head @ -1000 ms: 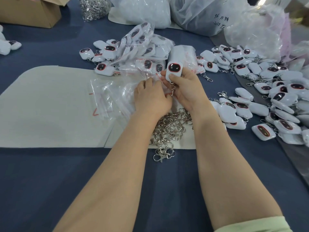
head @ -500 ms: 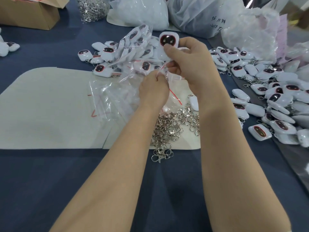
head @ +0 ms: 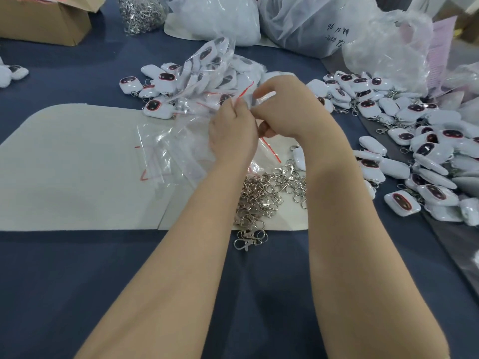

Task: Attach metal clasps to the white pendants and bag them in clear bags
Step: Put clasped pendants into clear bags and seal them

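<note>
The left hand (head: 233, 130) and the right hand (head: 287, 107) meet knuckle to knuckle above the bench, both clamped by the fingertips on the mouth of a clear plastic zip bag (head: 246, 97). The left pinches the near lip; the right curls over the far lip, thumb tucked under.

Half a second ago the right hand held a white rounded-rectangle pendant high, its dark oval face towards the camera. That face is gone from sight now, and the right hand has dropped to the bag's mouth. The pendant appears to have gone into the bag or to be sliding in behind the curled fingers, so this piece looks close to sealing.

Which way the pendant points, and how its long axis lies, cannot be told, since the hands cover it. The bag's red seal strip (head: 246, 89) runs on a slant, from near the left fingertips up and away to the right.

Just below the wrists lies a heap of silver metal swivel clasps (head: 261, 193) on a cream felt mat (head: 77, 164). Flat empty clear bags (head: 155, 154) sit on the mat just left of the hands. Beyond the hands lies a mound of bagged pendants (head: 215, 66). To the right sprawls a larger spread of unbagged white pendants (head: 427, 151), many with clasps fitted. The dark blue bench (head: 77, 281) also carries a brown cardboard box (head: 44, 22) and large white plastic sacks (head: 215, 19) at its far edge.
</note>
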